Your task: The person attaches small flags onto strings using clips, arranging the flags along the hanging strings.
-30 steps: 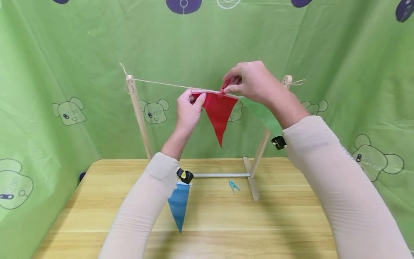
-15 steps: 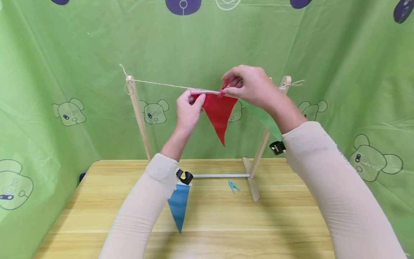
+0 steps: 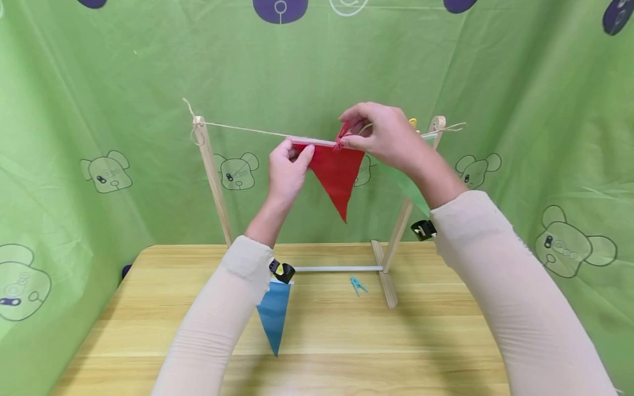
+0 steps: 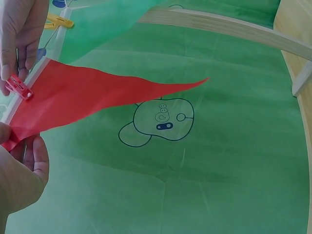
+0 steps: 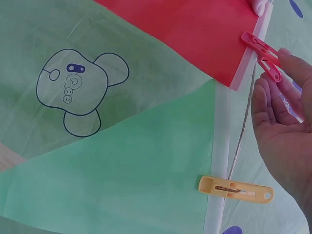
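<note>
A red pennant [image 3: 337,170] with a white top band hangs at the string [image 3: 247,130]. My left hand [image 3: 288,170] pinches its upper left corner between thumb and fingers. On the band's right part sits a red clothespin [image 5: 261,53], its handles between the thumb and fingers of my right hand [image 3: 383,132]. In the right wrist view its jaws lie over the band. Beside it hangs a green pennant [image 5: 122,165], with a yellow clothespin [image 5: 236,189] across its white band and the string. The forearm partly hides the green pennant in the head view.
Wooden posts, left [image 3: 213,181] and right [image 3: 398,231], hold the string's ends. On the wooden table [image 3: 322,330] lie a blue pennant [image 3: 274,313], partly behind the left sleeve, and a light blue clothespin [image 3: 358,285] near the right post's foot. A white bar [image 3: 337,269] runs low between the posts.
My right hand has lowered slightly, still gripping the red clothespin. The red pennant's tip has swung a little to the right. My left hand has barely moved.
</note>
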